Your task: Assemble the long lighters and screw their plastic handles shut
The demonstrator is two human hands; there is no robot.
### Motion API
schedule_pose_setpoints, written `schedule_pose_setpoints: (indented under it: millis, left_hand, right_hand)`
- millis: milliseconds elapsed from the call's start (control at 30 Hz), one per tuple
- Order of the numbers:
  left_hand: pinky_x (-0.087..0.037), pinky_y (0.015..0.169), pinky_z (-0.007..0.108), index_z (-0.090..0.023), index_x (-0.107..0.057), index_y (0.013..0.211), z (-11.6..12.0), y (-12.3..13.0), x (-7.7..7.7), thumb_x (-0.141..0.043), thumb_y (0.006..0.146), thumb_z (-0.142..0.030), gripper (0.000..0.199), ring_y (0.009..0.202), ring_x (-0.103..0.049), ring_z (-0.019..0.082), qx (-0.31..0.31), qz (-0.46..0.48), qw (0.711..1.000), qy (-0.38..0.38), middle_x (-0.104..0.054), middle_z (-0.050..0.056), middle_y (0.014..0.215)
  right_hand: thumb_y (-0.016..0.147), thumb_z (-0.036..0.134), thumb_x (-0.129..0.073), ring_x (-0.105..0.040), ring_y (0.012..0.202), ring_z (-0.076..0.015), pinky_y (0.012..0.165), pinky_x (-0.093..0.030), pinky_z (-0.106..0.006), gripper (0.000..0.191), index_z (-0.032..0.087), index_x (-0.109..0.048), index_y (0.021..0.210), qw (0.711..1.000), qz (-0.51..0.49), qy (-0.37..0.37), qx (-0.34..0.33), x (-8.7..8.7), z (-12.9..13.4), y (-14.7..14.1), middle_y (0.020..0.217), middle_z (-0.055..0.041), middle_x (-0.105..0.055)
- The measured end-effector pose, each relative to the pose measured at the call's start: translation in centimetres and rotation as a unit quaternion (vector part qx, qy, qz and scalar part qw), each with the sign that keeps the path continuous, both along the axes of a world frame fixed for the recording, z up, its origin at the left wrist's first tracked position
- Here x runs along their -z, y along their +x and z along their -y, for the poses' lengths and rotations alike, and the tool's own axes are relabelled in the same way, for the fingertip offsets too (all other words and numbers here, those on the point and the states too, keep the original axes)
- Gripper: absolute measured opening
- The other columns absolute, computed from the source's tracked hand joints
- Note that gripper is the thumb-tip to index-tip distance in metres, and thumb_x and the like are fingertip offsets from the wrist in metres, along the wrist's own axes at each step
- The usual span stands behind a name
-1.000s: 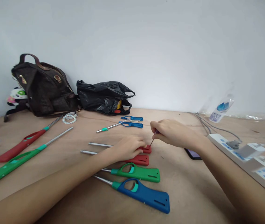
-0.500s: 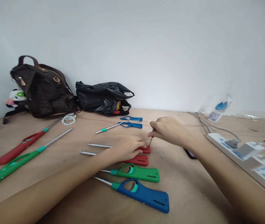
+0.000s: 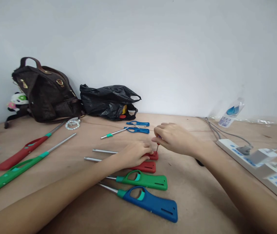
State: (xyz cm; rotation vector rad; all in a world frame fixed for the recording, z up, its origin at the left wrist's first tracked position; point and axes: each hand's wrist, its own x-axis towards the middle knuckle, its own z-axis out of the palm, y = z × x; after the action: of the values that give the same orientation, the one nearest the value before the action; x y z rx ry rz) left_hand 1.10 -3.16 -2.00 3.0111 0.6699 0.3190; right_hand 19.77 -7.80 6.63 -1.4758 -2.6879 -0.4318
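My left hand (image 3: 133,154) is closed over the far red gas lighter (image 3: 155,156), whose handle end shows past the fingertips. In my right hand (image 3: 173,138) is a screwdriver (image 3: 157,149); its thin shaft points down at that handle end, nearly upright, and the fist hides most of its grip. A second red lighter (image 3: 148,167) lies just nearer, partly under my left hand. Closer still are a green lighter (image 3: 153,181) and a blue lighter (image 3: 156,204), side by side. Behind my hands lie two blue handle halves (image 3: 142,130) with a loose metal tube (image 3: 116,132).
At the left lie another red lighter (image 3: 18,156) and a long green one (image 3: 11,177), near a bead bracelet (image 3: 72,124). A dark backpack (image 3: 48,97) and a black plastic bag (image 3: 104,100) stand by the wall. To the right are a power strip (image 3: 246,164) and a bottle (image 3: 231,113).
My right hand has moved slightly left and the screwdriver now stands more upright. My left hand stays on the red lighter.
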Motion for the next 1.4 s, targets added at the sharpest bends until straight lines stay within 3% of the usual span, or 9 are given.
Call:
schedule_pose_setpoints:
  millis: [133, 333, 533, 700, 900, 967, 1067, 1300, 1400]
  left_hand:
    - [-0.047, 0.076, 0.031, -0.018, -0.067, 0.102, 0.0, 0.0, 0.0, -0.060, 0.087, -0.017, 0.016, 0.092, -0.063, 0.024, 0.002, 0.004, 1.000, -0.008, -0.069, 0.005, 0.103]
    - [-0.046, 0.072, 0.029, -0.017, -0.068, 0.093, 0.0, -0.1, 0.2, -0.058, 0.087, -0.015, 0.011, 0.086, -0.063, 0.022, 0.004, 0.016, 1.000, -0.001, -0.068, 0.004, 0.090]
    - [-0.046, 0.073, 0.028, -0.018, -0.068, 0.099, 0.1, 0.0, 0.0, -0.062, 0.086, -0.017, 0.014, 0.085, -0.063, 0.021, 0.000, 0.007, 1.000, 0.006, -0.068, 0.004, 0.093]
    - [-0.047, 0.074, 0.029, -0.018, -0.068, 0.096, 0.1, 0.0, -0.1, -0.057, 0.086, -0.014, 0.015, 0.086, -0.063, 0.022, 0.006, 0.014, 1.000, 0.004, -0.068, 0.004, 0.089]
    - [-0.047, 0.075, 0.030, -0.019, -0.068, 0.101, 0.1, -0.1, 0.0, -0.059, 0.087, -0.017, 0.016, 0.089, -0.063, 0.022, 0.002, 0.019, 1.000, -0.001, -0.069, 0.005, 0.096]
    - [-0.047, 0.074, 0.030, -0.019, -0.068, 0.100, 0.1, 0.0, 0.0, -0.061, 0.086, -0.017, 0.016, 0.089, -0.063, 0.023, 0.001, 0.013, 1.000, 0.001, -0.069, 0.005, 0.097]
    - [-0.047, 0.073, 0.029, -0.017, -0.068, 0.095, 0.1, 0.0, -0.1, -0.062, 0.085, -0.015, 0.012, 0.088, -0.063, 0.023, 0.002, 0.004, 1.000, 0.007, -0.069, 0.005, 0.094]
    - [-0.047, 0.072, 0.028, -0.019, -0.069, 0.101, 0.1, 0.0, -0.1, -0.062, 0.087, -0.017, 0.016, 0.087, -0.064, 0.021, -0.003, 0.000, 1.000, 0.001, -0.069, 0.004, 0.095]
    - [-0.047, 0.072, 0.029, -0.018, -0.070, 0.098, 0.1, 0.0, -0.2, -0.062, 0.086, -0.017, 0.014, 0.086, -0.064, 0.022, -0.003, -0.008, 1.000, 0.007, -0.069, 0.004, 0.093]
  right_hand:
    - [0.093, 0.021, -0.051, -0.060, 0.071, -0.0172, 0.060, -0.036, -0.026, 0.006, 0.016, -0.054, 0.093, 0.998, -0.038, -0.035, -0.034, 0.0, 0.0, 0.2, 0.085, -0.0057, -0.066]
    - [0.095, 0.037, -0.051, -0.065, 0.071, -0.0244, 0.060, -0.036, -0.029, 0.029, 0.014, -0.060, 0.079, 0.996, 0.062, 0.023, 0.063, 0.1, -0.5, 0.0, 0.075, -0.0115, -0.068]
    - [0.090, 0.019, -0.057, -0.064, 0.077, -0.0193, 0.062, -0.038, -0.026, 0.005, 0.014, -0.058, 0.093, 1.000, 0.018, -0.002, -0.010, 0.3, -0.1, 0.8, 0.087, -0.0079, -0.069]
    - [0.092, 0.037, -0.057, -0.066, 0.070, -0.0254, 0.061, -0.038, -0.030, 0.027, 0.014, -0.061, 0.078, 0.995, 0.074, 0.012, 0.064, 0.1, -0.5, 0.4, 0.072, -0.0114, -0.068]
    - [0.090, 0.015, -0.056, -0.063, 0.077, -0.0176, 0.064, -0.041, -0.025, 0.005, 0.015, -0.057, 0.095, 0.999, -0.018, -0.026, -0.043, 0.4, -0.1, 1.0, 0.090, -0.0072, -0.068]
    - [0.090, 0.018, -0.057, -0.063, 0.074, -0.0195, 0.063, -0.040, -0.026, 0.004, 0.015, -0.058, 0.089, 1.000, 0.007, -0.017, -0.022, 0.5, -0.3, 0.7, 0.084, -0.0083, -0.068]
    - [0.095, 0.032, -0.053, -0.065, 0.073, -0.0254, 0.062, -0.039, -0.031, 0.024, 0.013, -0.060, 0.082, 0.997, 0.055, 0.020, 0.042, 0.5, -0.6, 0.1, 0.076, -0.0126, -0.068]
    - [0.090, 0.018, -0.057, -0.063, 0.076, -0.0184, 0.063, -0.039, -0.025, 0.003, 0.015, -0.058, 0.090, 0.999, -0.007, -0.025, -0.034, 0.4, -0.4, 0.8, 0.087, -0.0074, -0.068]
    - [0.092, 0.031, -0.057, -0.064, 0.071, -0.0233, 0.060, -0.038, -0.029, 0.022, 0.015, -0.060, 0.078, 0.999, 0.046, 0.008, 0.027, 0.3, -0.5, 0.3, 0.074, -0.0103, -0.068]
